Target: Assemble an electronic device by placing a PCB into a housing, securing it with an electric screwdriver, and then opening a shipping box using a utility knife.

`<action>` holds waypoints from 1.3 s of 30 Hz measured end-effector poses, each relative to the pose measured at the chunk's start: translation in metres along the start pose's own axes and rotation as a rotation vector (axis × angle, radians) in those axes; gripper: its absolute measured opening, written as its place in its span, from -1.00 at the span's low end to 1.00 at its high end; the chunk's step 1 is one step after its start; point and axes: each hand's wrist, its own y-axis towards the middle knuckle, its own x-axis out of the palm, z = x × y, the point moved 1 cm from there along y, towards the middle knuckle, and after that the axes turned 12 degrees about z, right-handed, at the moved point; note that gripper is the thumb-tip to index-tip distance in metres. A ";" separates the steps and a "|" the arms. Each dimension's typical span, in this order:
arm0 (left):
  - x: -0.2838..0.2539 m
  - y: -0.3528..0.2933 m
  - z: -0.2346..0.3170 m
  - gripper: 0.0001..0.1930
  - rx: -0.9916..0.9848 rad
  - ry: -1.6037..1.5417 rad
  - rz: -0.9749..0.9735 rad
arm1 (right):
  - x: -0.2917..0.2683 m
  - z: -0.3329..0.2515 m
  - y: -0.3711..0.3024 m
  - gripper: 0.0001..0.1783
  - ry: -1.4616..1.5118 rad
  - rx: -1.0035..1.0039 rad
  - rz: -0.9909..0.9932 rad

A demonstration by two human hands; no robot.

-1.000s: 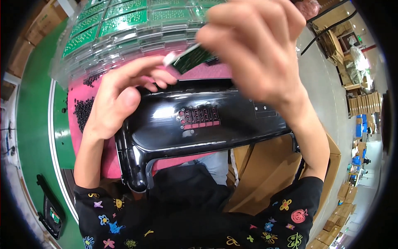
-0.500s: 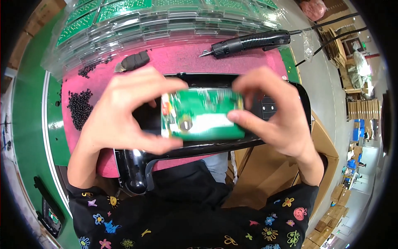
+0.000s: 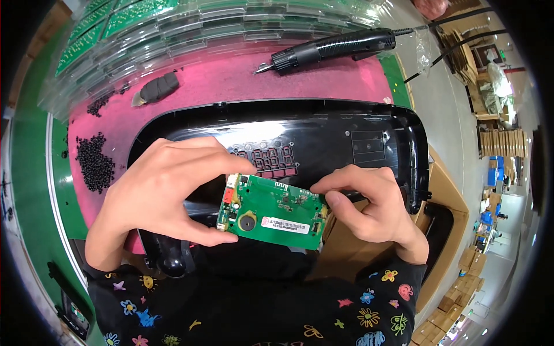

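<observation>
A green circuit board (image 3: 271,203) with a white label, a round black buzzer and connectors along its left edge is held tilted over the near side of a black plastic housing (image 3: 323,130). My left hand (image 3: 164,187) grips the board's left end between thumb and fingers. At the upper right corner, my right hand (image 3: 372,205) pinches it with thumb and index finger. The housing lies inside up, showing a digit-shaped display cutout (image 3: 271,160) beyond the board and a rectangular recess (image 3: 368,146) on the right.
Black screws (image 3: 95,164) are heaped on the pink mat (image 3: 225,75) at left. A dark wrapped tool (image 3: 158,88) and an electric screwdriver (image 3: 334,51) lie beyond the housing. Clear trays (image 3: 190,37) of boards are stacked behind. A cardboard box (image 3: 352,239) stands at near right.
Both hands have brought the board nearer to me, uncovering the housing's display cutout. The board is now tilted, its right end lower in the picture. The housing appears farther up and more exposed.
</observation>
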 end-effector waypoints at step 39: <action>0.006 -0.003 0.003 -0.32 -0.209 0.544 -0.008 | 0.017 0.038 0.025 -0.39 -0.250 -0.135 0.122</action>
